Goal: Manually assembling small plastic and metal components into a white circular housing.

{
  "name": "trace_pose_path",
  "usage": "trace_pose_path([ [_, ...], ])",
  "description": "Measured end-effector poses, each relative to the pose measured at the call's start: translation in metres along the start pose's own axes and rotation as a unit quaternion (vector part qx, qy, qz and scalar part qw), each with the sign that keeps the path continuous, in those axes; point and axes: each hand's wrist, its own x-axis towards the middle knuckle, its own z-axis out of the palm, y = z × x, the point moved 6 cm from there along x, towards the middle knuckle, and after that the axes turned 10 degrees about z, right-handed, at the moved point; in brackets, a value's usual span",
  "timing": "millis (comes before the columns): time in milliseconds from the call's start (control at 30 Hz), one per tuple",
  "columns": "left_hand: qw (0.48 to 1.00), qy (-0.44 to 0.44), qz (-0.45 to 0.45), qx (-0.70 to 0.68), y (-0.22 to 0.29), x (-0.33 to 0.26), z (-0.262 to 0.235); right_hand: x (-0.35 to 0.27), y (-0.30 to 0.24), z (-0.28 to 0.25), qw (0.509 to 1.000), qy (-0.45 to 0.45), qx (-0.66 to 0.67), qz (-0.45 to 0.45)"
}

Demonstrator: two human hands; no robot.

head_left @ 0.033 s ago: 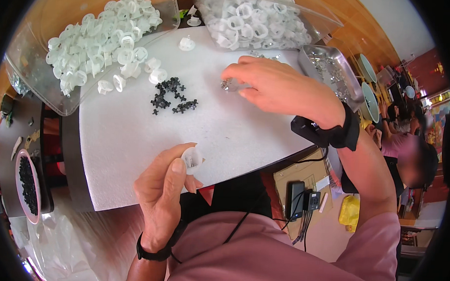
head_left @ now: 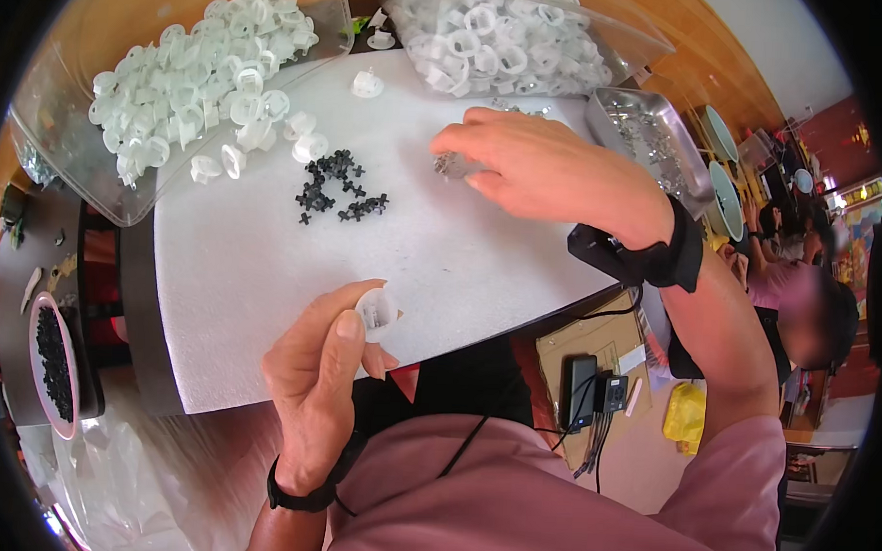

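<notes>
My left hand (head_left: 313,368) pinches a translucent white plastic ring-shaped piece (head_left: 377,312) between thumb and fingers, its round opening turned up, above the front edge of the white foam sheet (head_left: 236,307). Farther off to the right, my right hand (head_left: 532,172) reaches over a small heap of shiny metal parts (head_left: 449,165). Its thumb and forefinger are apart, one on each side of the heap; the other fingertips are partly hidden. Small black cross-shaped parts (head_left: 328,179) lie loose on the sheet between the two hands.
White plastic pieces spill from a clear bag (head_left: 52,136) at the far left; another filled bag (head_left: 507,45) lies at the back. A metal tray (head_left: 697,178) of small parts stands right. A pink bowl (head_left: 69,423) holds black parts. Another person (head_left: 786,278) sits at right.
</notes>
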Motion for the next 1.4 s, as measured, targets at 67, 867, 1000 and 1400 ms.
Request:
trace_pose_path([
  [67, 1.000, 0.000, -0.003, -0.011, -0.002, 0.000, -0.003, 0.009, -0.003, 0.005, 0.999, -0.013, -0.028, -0.016],
  [867, 0.996, -0.005, -0.014, -0.083, -0.003, 0.003, -0.006, 0.011, -0.042, 0.013, 0.998, 0.005, -0.034, -0.044],
  [1000, 0.998, 0.000, -0.011, -0.060, -0.004, 0.003, -0.006, 0.015, -0.052, 0.029, 0.995, -0.029, -0.032, -0.087],
  [1400, 0.999, -0.005, 0.012, -0.046, -0.003, 0.004, -0.007, 0.012, -0.044, 0.020, 0.997, -0.018, -0.023, -0.076],
])
